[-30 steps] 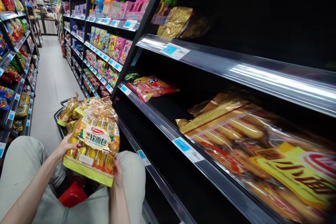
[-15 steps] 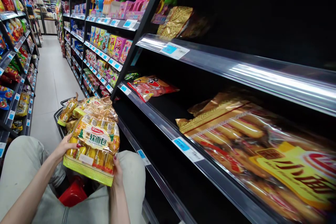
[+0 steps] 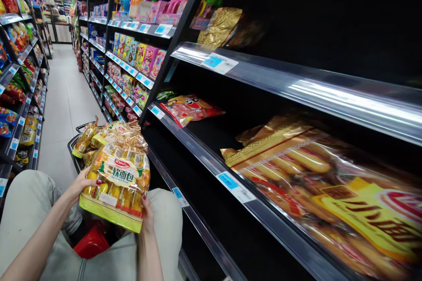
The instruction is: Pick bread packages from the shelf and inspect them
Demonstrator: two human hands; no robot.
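I hold a clear bag of small bread rolls [image 3: 117,184] with a green and yellow label upright between my knees, at the lower left. My left hand [image 3: 80,184] grips its left side, thumb on the front. My right hand [image 3: 147,214] clasps its lower right corner from behind. Behind the bag, more bags of the same bread [image 3: 99,136] fill a dark shopping basket [image 3: 73,149] on the floor. A similar large bread bag [image 3: 316,184] lies on the black shelf [image 3: 211,162] at the right.
A red stool [image 3: 90,243] shows under my legs. Black shelving runs along the right, with a red snack bag [image 3: 189,109] on the middle shelf and a gold bag [image 3: 219,26] above. Stocked shelves [image 3: 20,74] line the left of a tiled aisle [image 3: 64,96].
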